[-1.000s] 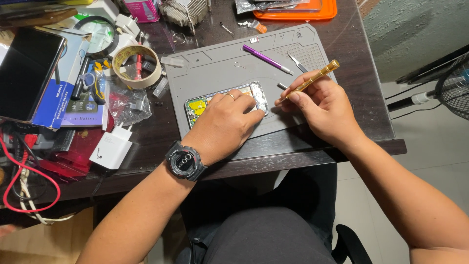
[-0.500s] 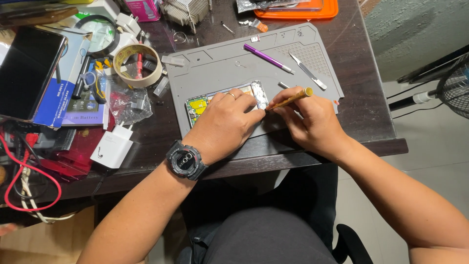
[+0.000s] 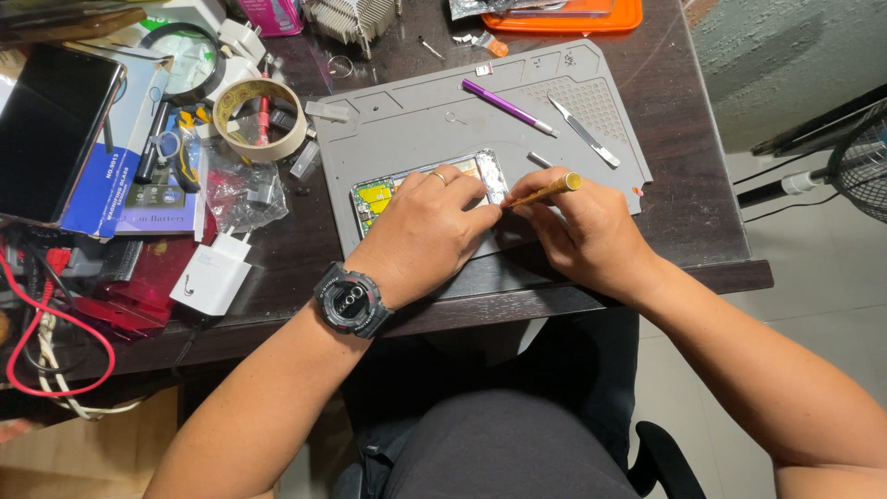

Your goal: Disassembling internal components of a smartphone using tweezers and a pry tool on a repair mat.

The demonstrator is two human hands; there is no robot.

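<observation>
An opened phone with its insides exposed lies on a grey work mat. My left hand, with a black watch on the wrist, presses down on the phone and covers most of it. My right hand grips a thin yellow-handled tool, its tip pointing at the phone's right end beside my left fingers. A purple tool and a metal blade tool lie on the mat behind my hands.
A tape roll, magnifier, white charger, dark tablet on a blue box, and red and white cables crowd the table's left. An orange tray sits at the back. A fan stands on the floor to the right.
My right hand has drawn in toward the phone and lowered the yellow tool from a raised angle until its tip is at the phone's right end. My left hand has stayed on the phone.
</observation>
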